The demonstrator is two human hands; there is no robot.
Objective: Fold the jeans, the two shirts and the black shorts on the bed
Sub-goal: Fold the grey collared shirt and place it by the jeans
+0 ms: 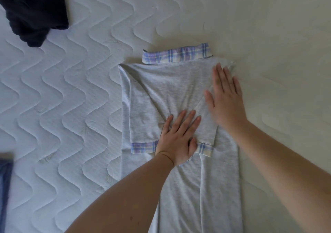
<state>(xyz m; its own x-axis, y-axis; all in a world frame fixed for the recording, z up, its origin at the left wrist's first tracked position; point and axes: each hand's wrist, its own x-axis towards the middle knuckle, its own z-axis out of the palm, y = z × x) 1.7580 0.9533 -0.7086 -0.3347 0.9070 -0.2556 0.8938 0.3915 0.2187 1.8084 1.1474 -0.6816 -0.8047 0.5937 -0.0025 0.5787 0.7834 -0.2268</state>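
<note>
A light grey shirt point(161, 93) with a plaid collar point(176, 54) and plaid sleeve cuffs lies face down in the middle of the bed, both sleeves folded in over its back. My left hand point(178, 139) presses flat on the folded sleeves near the cuffs. My right hand point(226, 98) lies flat with straight fingers on the shirt's right edge near the shoulder. A crumpled black garment point(34, 10) sits at the top left. A strip of blue denim point(5, 182) shows at the left edge.
The white quilted mattress point(71, 98) stretches all around the shirt, with bare surface to the left and to the right of it.
</note>
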